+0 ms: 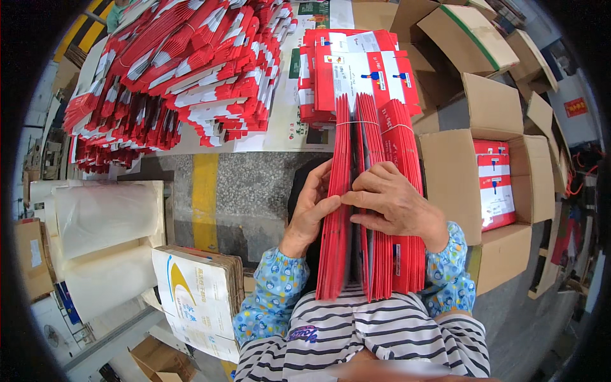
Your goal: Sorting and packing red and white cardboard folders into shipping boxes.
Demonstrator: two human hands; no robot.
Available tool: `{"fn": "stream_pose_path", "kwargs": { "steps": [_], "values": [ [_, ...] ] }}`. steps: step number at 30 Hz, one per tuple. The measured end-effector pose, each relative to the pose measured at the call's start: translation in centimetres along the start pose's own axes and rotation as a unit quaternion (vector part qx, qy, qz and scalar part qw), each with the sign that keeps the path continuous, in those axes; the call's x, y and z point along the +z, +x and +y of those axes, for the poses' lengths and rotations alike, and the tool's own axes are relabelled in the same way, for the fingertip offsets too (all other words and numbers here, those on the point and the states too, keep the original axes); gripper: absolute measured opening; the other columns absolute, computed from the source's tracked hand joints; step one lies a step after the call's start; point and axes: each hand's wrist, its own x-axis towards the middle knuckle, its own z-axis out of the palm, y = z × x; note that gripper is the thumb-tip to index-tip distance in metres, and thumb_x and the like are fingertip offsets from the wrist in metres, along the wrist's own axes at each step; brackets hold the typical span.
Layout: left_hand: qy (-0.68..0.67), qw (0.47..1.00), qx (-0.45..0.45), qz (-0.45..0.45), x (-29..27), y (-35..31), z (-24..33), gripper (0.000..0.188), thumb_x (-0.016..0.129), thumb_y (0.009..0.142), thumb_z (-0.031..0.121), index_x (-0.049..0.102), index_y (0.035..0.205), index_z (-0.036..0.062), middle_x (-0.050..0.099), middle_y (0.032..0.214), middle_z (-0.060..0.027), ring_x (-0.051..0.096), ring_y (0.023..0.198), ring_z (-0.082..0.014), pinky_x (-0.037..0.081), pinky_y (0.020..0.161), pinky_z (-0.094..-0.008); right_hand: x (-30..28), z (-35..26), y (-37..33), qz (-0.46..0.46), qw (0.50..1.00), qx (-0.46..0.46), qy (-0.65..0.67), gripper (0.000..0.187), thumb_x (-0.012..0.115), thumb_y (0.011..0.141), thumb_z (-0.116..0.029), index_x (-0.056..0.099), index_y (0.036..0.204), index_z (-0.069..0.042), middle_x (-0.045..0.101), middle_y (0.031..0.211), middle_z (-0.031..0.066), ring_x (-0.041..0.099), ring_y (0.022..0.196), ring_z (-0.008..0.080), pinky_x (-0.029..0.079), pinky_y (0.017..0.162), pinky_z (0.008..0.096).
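Observation:
Several bundles of red flat folded cartons stand on edge against my striped shirt, with thin bands around their far ends. My left hand (309,211) grips the left carton bundle (332,261), its thumb on the upper edges and its fingers along the outer side. Over the gap beside that bundle, my right hand (396,202) has bent fingers pinching at the carton edges near my left thumb. Its palm lies above the middle carton bundle (377,270) and the right carton bundle (408,264). A dark grey inner face shows in the gap. The right fingertips are partly hidden.
Beyond the bundles lies a stack of red and white cartons (353,70). A large heap of banded cartons (191,70) fills the far left. An open cardboard box (499,105) on the right holds packed red cartons (495,184). A strapped cardboard stack (197,299) stands near left.

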Motion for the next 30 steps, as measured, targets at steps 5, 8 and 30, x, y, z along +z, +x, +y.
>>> {"fn": "stream_pose_path", "kwargs": {
  "steps": [5, 8, 30],
  "values": [
    [0.057, 0.998, 0.015, -0.005, -0.4, 0.2, -0.5, 0.082, 0.075, 0.081, 0.029, 0.031, 0.145, 0.0024, 0.048, 0.133, -0.0126, 0.048, 0.122, -0.0211, 0.039, 0.105, -0.0357, 0.5, 0.4, 0.1, 0.007, 1.000, -0.005, 0.026, 0.030, 0.075, 0.074, -0.019, 0.064, 0.100, -0.011, 0.053, 0.090, 0.0042, 0.051, 0.087, 0.0238, 0.040, 0.080, 0.0371],
    [0.065, 0.998, 0.011, -0.011, -0.7, 0.1, -0.6, 0.082, 0.076, 0.080, 0.027, 0.032, 0.145, 0.0027, 0.048, 0.132, -0.0120, 0.049, 0.121, -0.0206, 0.041, 0.103, -0.0352, 0.5, 0.6, -0.1, 0.007, 0.999, -0.004, 0.037, 0.030, 0.076, 0.074, -0.019, 0.063, 0.099, -0.010, 0.054, 0.090, 0.0048, 0.051, 0.088, 0.0243, 0.040, 0.081, 0.0374],
    [0.123, 0.992, -0.020, -0.021, 0.1, 0.1, 1.3, 0.086, 0.073, 0.073, 0.027, 0.032, 0.146, 0.0058, 0.049, 0.128, -0.0105, 0.053, 0.110, -0.0191, 0.045, 0.092, -0.0337, 0.5, 0.7, -0.4, 0.035, 0.998, -0.007, 0.053, 0.022, 0.078, 0.073, -0.016, 0.063, 0.087, -0.007, 0.056, 0.089, 0.0047, 0.052, 0.085, 0.0235, 0.041, 0.080, 0.0369]
  ]
}}
